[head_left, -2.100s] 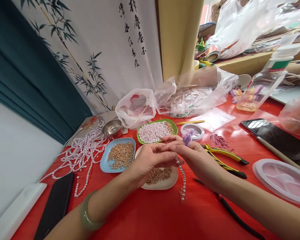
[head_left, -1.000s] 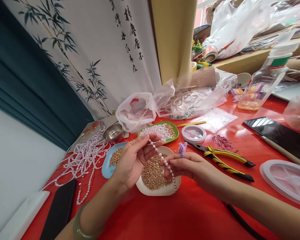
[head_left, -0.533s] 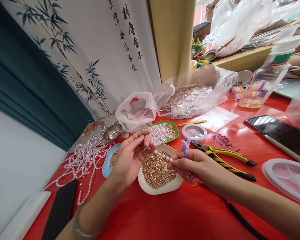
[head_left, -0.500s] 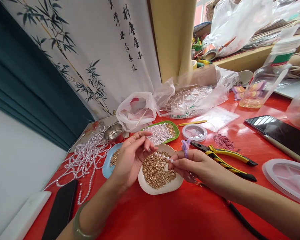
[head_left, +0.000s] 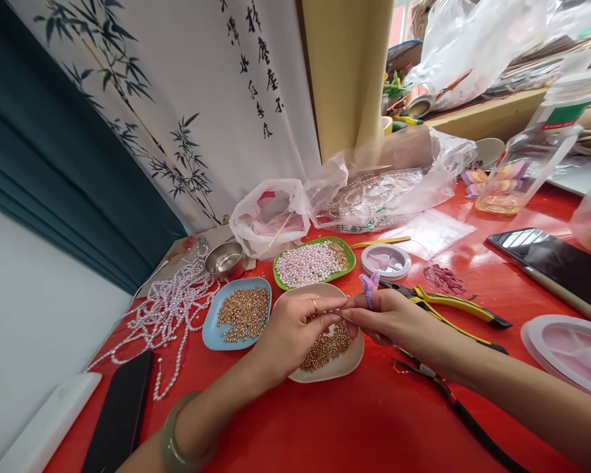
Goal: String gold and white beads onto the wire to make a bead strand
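Observation:
My left hand (head_left: 295,328) and my right hand (head_left: 391,315) meet fingertip to fingertip above the cream plate (head_left: 345,369) of gold beads. Pinched between my right fingers is a thin beaded strand (head_left: 343,316), mostly hidden now. My left thumb and fingers close on it at the same spot. A gold ring and a green bangle are on my left hand and wrist, and a purple fuzzy ring (head_left: 369,289) on a right finger. Left of the plate lies a blue dish (head_left: 211,332) with gold beads. Behind it, a green tray (head_left: 350,255) holds pearly and gold beads.
Yellow-black pliers (head_left: 443,299) and dark-handled pliers (head_left: 456,401) lie by my right arm. Pearl strands (head_left: 172,312) and a black phone-like slab (head_left: 121,410) are at left. Spools (head_left: 385,261), plastic bags (head_left: 270,213), a bottle (head_left: 509,184) and a metal bowl (head_left: 225,261) stand farther back.
My left hand has swung right and down from above the plate's left side to meet my right fingers. The pearl strand that stretched between the hands is now mostly covered.

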Available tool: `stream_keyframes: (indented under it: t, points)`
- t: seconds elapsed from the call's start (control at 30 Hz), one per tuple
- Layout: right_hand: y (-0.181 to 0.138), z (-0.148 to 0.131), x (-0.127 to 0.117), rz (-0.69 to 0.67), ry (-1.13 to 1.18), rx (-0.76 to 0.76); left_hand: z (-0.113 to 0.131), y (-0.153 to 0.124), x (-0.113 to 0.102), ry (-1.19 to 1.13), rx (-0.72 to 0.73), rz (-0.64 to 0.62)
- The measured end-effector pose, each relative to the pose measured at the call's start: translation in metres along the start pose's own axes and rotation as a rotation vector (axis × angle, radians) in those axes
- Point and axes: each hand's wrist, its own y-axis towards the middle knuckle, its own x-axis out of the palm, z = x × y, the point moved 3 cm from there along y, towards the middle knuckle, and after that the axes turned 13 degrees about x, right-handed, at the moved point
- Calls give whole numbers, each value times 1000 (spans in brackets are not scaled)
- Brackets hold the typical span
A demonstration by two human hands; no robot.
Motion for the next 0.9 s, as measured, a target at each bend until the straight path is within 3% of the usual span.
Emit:
stream_keyframes:
  t: [0.13,0.3,0.63,0.9]
  points:
    - [1,1,0,12,-60,22,1,0,-1,110,92,14]
    - [1,0,-9,45,-110,-38,-10,2,-7,201,31,-31]
    - [9,2,-38,174,-645,-11,-31,3,-11,279,-18,-150]
    - [2,-5,-45,273,-788,-50,-37,3,-12,318,-9,-193]
